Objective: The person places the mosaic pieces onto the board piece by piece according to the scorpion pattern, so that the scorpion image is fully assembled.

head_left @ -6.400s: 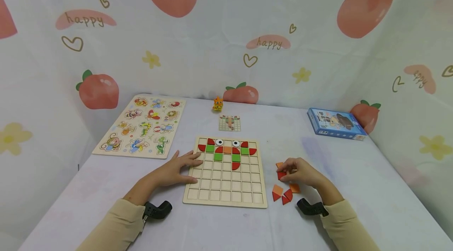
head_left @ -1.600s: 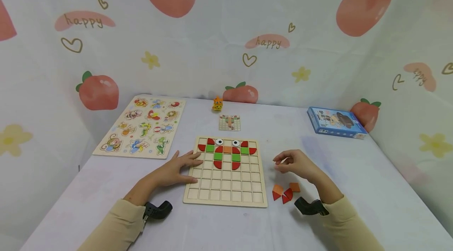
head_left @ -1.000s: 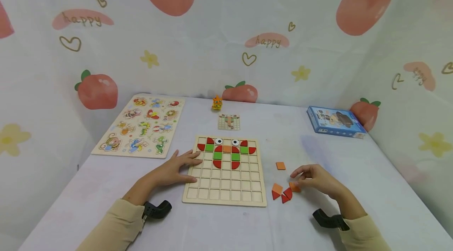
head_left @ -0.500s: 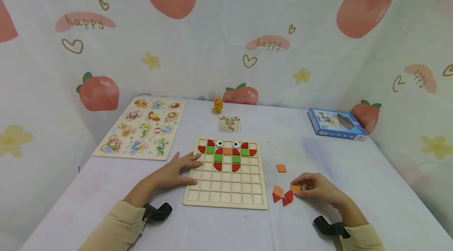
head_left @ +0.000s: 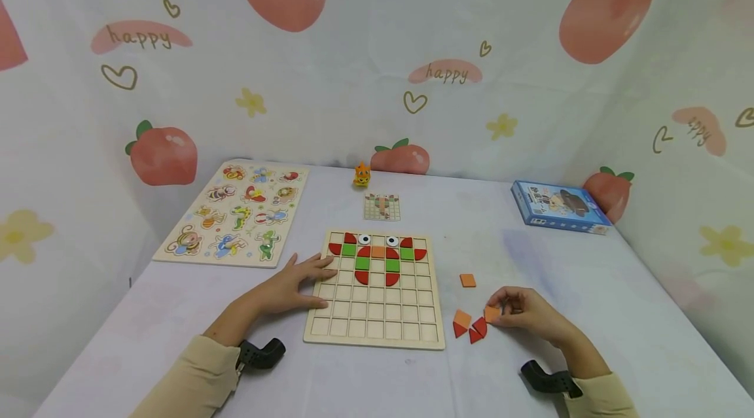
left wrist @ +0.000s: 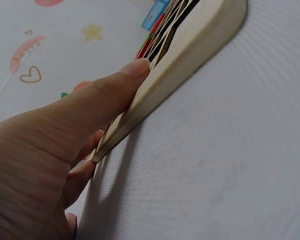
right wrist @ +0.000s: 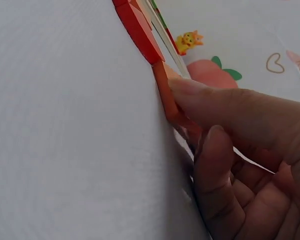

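Observation:
My right hand [head_left: 527, 314] pinches an orange square tile [head_left: 492, 314] between thumb and fingers, low over the table to the right of the board. In the right wrist view the thumb lies on the tile's edge, beside a red piece [right wrist: 140, 32]. My left hand [head_left: 291, 288] rests at the left edge of the wooden grid board [head_left: 377, 333], fingers spread, thumb on its rim in the left wrist view. Red, green and orange pieces and two eye discs [head_left: 392, 241] fill cells in the board's upper rows.
Near the right hand lie a lone orange square [head_left: 468, 280], another orange square [head_left: 462, 318] and several red pieces [head_left: 480, 326]. Behind the board are a pattern card [head_left: 381, 207] and small orange figurine [head_left: 362, 175]. An insect puzzle board [head_left: 235, 215] stands left, a blue box [head_left: 561, 205] right.
A red rounded piece has joined the board below the left green square. My right hand has moved down and right from the upper pieces onto the orange tile. The left hand stays put.

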Tool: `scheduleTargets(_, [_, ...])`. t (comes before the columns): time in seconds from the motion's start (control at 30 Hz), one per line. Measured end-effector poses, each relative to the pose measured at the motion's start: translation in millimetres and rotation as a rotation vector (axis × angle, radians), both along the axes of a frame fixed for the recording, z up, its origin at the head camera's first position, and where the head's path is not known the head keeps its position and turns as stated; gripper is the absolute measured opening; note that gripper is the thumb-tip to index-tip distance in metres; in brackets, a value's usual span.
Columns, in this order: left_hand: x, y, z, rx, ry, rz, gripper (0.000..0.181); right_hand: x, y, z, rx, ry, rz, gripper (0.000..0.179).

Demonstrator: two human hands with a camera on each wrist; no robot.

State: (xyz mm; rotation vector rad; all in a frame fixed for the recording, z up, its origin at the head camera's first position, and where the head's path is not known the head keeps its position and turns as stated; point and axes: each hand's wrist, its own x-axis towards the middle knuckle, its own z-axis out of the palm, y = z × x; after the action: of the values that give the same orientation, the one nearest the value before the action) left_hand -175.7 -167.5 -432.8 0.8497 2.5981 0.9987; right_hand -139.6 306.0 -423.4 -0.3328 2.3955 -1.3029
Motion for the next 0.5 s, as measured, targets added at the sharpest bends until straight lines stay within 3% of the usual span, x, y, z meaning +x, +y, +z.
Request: scheduleTargets(0.5, [-0.3, -0.2, -1.0, 0.006, 0.001, -0.006, 0.066, -7.0, -2.3, 5.6, -0.02, -0.094, 0.027, 0.032])
